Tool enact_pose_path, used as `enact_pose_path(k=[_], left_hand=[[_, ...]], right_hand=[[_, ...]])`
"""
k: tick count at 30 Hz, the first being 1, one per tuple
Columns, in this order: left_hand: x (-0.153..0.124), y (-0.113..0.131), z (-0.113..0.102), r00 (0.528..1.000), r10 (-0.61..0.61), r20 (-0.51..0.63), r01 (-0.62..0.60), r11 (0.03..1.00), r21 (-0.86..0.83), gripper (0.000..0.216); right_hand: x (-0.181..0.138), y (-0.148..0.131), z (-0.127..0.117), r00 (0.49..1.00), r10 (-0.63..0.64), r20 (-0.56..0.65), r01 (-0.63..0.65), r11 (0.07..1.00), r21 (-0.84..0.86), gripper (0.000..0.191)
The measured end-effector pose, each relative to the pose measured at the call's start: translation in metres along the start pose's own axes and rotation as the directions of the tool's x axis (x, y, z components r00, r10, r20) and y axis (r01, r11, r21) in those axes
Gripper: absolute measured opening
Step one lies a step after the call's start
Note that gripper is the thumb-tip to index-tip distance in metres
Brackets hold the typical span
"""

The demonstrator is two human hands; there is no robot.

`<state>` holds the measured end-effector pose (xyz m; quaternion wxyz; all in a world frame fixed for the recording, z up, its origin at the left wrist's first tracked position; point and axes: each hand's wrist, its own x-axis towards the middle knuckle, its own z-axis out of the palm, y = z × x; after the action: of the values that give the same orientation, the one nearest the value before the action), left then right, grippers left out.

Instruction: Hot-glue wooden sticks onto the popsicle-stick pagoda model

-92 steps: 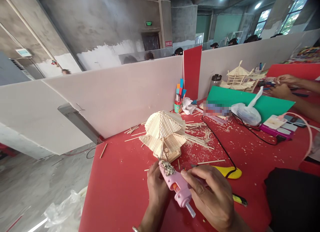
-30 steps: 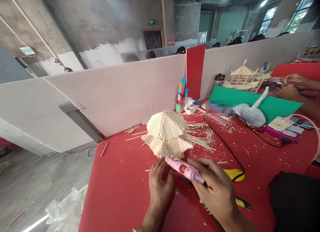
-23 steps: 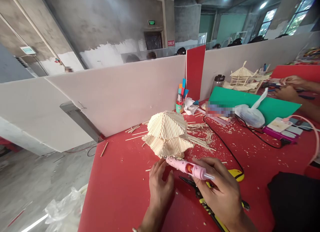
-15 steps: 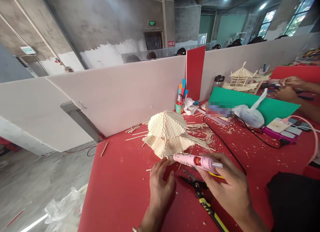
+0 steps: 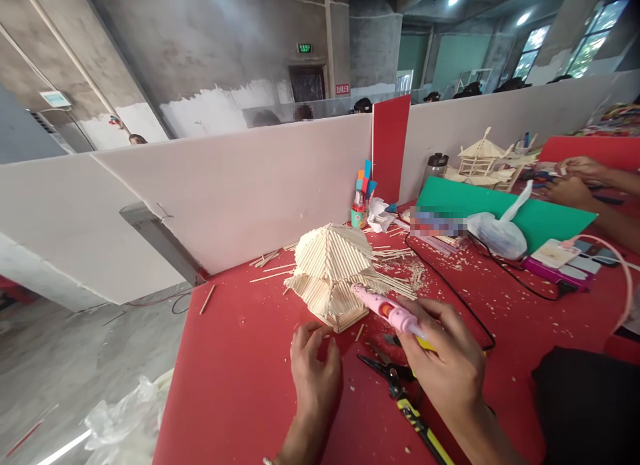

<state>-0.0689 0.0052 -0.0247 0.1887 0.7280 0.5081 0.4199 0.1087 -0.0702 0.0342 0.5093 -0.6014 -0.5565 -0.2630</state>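
A two-tiered pavilion model of pale wooden sticks [image 5: 333,271] stands on the red table [image 5: 240,385]. My right hand [image 5: 445,365] grips a pink glue gun [image 5: 385,309], whose nozzle points at the right side of the model's lower roof. My left hand [image 5: 313,368] rests on the table just in front of the model, fingers bent and apart, holding nothing. Black-and-yellow pliers [image 5: 400,398] lie on the table between my hands.
Loose sticks and wood shavings [image 5: 400,268] lie behind the model. A black cord [image 5: 450,291] crosses the table. A pen cup [image 5: 357,208], a plastic bag [image 5: 493,228], a green sheet [image 5: 540,215] and a second stick model [image 5: 483,158] stand beyond. Another person's hands [image 5: 575,181] work at the far right.
My right hand has carried the glue gun from low in front of me up to the model's right side. My left hand has drawn back from the model's base. The pliers now show.
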Motion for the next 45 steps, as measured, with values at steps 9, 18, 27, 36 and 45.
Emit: enact_pose_path(k=[9, 18, 27, 36, 45], left_hand=[[0.0, -0.008, 0.004, 0.993, -0.055, -0.102, 0.06, 0.997, 0.047, 0.028], [-0.001, -0.011, 0.005, 0.999, -0.039, 0.034, 0.036, 0.997, 0.068, 0.035], [-0.001, -0.007, 0.004, 0.999, -0.046, -0.013, 0.046, 0.996, 0.071, 0.033], [0.001, -0.007, 0.005, 0.996, 0.059, 0.065, -0.064, 0.995, 0.08, 0.035], [0.0, -0.001, 0.003, 0.991, 0.081, 0.107, -0.081, 0.997, -0.005, 0.035]], right_hand=[[-0.005, 0.006, -0.007, 0.998, 0.0, 0.057, -0.005, 0.997, 0.079, 0.034], [0.001, 0.003, 0.001, 0.997, -0.028, 0.071, 0.024, 0.998, 0.06, 0.037], [0.008, 0.003, -0.006, 0.999, 0.003, 0.045, -0.005, 0.999, 0.05, 0.03], [0.008, 0.004, -0.009, 0.996, -0.004, 0.088, -0.007, 0.993, 0.121, 0.025], [0.006, 0.003, 0.003, 0.997, 0.019, 0.073, -0.025, 0.996, 0.086, 0.028]])
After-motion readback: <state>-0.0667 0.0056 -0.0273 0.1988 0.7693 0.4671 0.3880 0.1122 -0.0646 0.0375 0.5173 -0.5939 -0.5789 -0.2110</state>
